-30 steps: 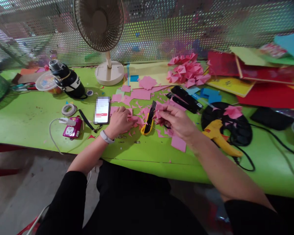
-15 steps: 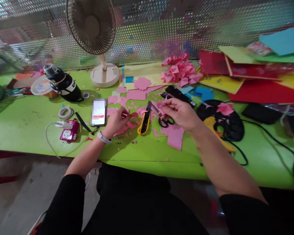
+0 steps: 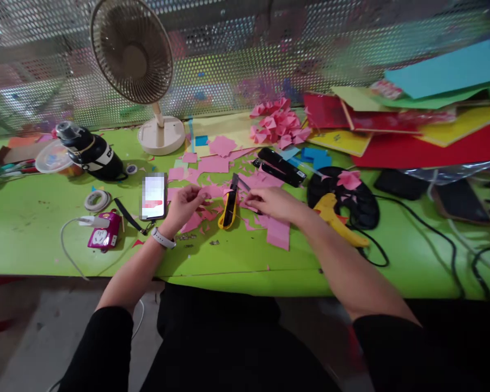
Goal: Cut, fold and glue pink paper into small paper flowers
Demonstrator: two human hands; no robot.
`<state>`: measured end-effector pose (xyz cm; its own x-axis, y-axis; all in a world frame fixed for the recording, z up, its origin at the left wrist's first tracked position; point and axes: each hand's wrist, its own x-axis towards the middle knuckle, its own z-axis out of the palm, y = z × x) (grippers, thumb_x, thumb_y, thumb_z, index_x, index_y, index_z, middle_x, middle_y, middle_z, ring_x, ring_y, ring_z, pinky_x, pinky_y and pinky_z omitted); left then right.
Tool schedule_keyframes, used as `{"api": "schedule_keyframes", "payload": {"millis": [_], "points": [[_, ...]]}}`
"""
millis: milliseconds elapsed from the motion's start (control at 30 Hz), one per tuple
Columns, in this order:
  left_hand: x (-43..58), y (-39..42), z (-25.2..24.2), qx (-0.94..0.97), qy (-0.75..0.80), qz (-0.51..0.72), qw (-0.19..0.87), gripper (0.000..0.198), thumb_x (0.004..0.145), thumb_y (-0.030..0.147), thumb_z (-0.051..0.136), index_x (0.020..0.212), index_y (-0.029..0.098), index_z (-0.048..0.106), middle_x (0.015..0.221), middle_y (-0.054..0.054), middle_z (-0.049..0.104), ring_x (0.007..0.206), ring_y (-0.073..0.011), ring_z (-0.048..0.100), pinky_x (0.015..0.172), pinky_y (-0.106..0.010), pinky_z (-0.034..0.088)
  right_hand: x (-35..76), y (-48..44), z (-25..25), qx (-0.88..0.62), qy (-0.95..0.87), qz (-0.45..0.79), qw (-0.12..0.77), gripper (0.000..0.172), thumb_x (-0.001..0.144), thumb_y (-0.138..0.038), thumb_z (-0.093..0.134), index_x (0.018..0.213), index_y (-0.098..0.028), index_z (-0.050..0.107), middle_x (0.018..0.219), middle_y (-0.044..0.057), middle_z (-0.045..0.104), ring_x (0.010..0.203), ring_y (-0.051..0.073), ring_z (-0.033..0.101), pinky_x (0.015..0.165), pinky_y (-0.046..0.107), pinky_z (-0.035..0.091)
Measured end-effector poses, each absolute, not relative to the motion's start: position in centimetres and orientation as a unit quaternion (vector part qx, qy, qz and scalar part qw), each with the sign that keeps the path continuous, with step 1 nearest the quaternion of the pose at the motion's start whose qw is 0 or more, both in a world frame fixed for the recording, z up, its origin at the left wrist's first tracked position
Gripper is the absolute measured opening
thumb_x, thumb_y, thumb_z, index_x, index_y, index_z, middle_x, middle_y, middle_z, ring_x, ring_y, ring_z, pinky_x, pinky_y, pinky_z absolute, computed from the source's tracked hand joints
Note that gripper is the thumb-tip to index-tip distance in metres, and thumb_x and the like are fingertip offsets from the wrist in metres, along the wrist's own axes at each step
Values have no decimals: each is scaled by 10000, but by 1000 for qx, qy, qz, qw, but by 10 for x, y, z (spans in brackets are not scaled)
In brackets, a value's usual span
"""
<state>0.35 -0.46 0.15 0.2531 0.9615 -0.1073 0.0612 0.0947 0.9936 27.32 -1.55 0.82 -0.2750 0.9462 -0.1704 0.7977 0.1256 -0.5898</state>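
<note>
My left hand [image 3: 184,206] is closed, thumb and fingers pinched at a small piece of pink paper [image 3: 214,191] left of the cutter. My right hand [image 3: 271,202] reaches in from the other side, its fingers curled over the handles of the scissors; the handles are mostly hidden beneath it. The scissor blades [image 3: 243,185] point away to the upper left. Between both hands lies a yellow and black box cutter [image 3: 228,209]. Pink paper scraps [image 3: 213,164] surround it, and a larger pink sheet [image 3: 278,234] lies below my right hand.
Folded pink paper flowers [image 3: 278,124] are heaped at the back near a black stapler [image 3: 281,167]. A yellow glue gun [image 3: 338,220] lies right. Leftward are a phone [image 3: 153,197], tape roll [image 3: 97,201], purple adapter [image 3: 105,231], black bottle [image 3: 92,152] and fan [image 3: 161,135].
My right hand has come down and left onto the scissor handles, and the pink paper is no longer seen in it. The whole view has shifted, moving most table things leftward.
</note>
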Motion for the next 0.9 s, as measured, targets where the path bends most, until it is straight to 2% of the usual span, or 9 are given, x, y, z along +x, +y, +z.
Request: {"api": "schedule_keyframes", "payload": {"millis": [200, 400, 467, 567, 633, 733, 800, 900], "points": [[5, -6, 8, 505, 458, 393, 617, 383, 763, 434, 840, 931, 133, 673, 842, -48, 751, 738, -129, 733, 651, -219, 604, 295, -7, 22, -673, -698, 162, 184, 177, 896, -386, 634, 872, -240, 732, 847, 68, 757, 728, 235, 664, 600, 322, 406], [5, -5, 4, 496, 465, 389, 622, 387, 750, 444, 847, 916, 136, 681, 822, -43, 748, 697, -120, 721, 630, -219, 598, 348, -15, 46, -711, -603, 130, 337, 233, 868, -402, 616, 888, -186, 702, 811, 92, 733, 720, 224, 660, 697, 334, 489], [5, -5, 3, 495, 460, 389, 626, 374, 765, 429, 841, 928, 134, 679, 844, -50, 752, 705, -123, 728, 638, -229, 606, 363, -34, 52, -719, -596, 122, 337, 241, 852, -412, 610, 910, -193, 691, 828, 89, 734, 735, 226, 670, 722, 340, 502], [5, -5, 2, 498, 453, 387, 630, 339, 800, 407, 816, 936, 135, 666, 878, -63, 761, 752, -137, 749, 659, -233, 617, 383, -73, 53, -746, -627, 94, 204, 255, 827, -391, 600, 1008, -231, 681, 959, 82, 756, 847, 260, 705, 769, 366, 514], [5, -5, 2, 490, 454, 389, 634, 325, 822, 394, 797, 952, 139, 644, 935, -77, 771, 783, -148, 762, 650, -231, 619, 391, -96, 46, -762, -641, 38, 79, 300, 831, -377, 577, 1074, -225, 667, 1157, 123, 729, 984, 312, 703, 794, 408, 513], [7, -4, 1, 471, 456, 396, 643, 303, 842, 356, 783, 972, 144, 611, 985, -93, 779, 790, -156, 771, 633, -233, 621, 395, -116, 30, -762, -643, 34, -66, 346, 850, -371, 579, 1140, -192, 640, 1300, 174, 665, 1123, 356, 666, 786, 426, 514], [8, -4, -2, 468, 450, 397, 648, 275, 845, 331, 783, 961, 143, 620, 959, -95, 781, 798, -157, 772, 648, -237, 628, 391, -118, 21, -758, -639, 59, -118, 342, 872, -349, 568, 1161, -176, 623, 1313, 179, 652, 1134, 348, 660, 763, 419, 512], [7, -4, -5, 481, 435, 391, 653, 254, 850, 333, 777, 964, 141, 656, 960, -94, 778, 843, -157, 771, 708, -249, 641, 381, -114, 14, -756, -635, 57, -150, 323, 911, -349, 538, 1145, -143, 622, 1260, 202, 658, 1146, 361, 641, 793, 424, 503]]}}
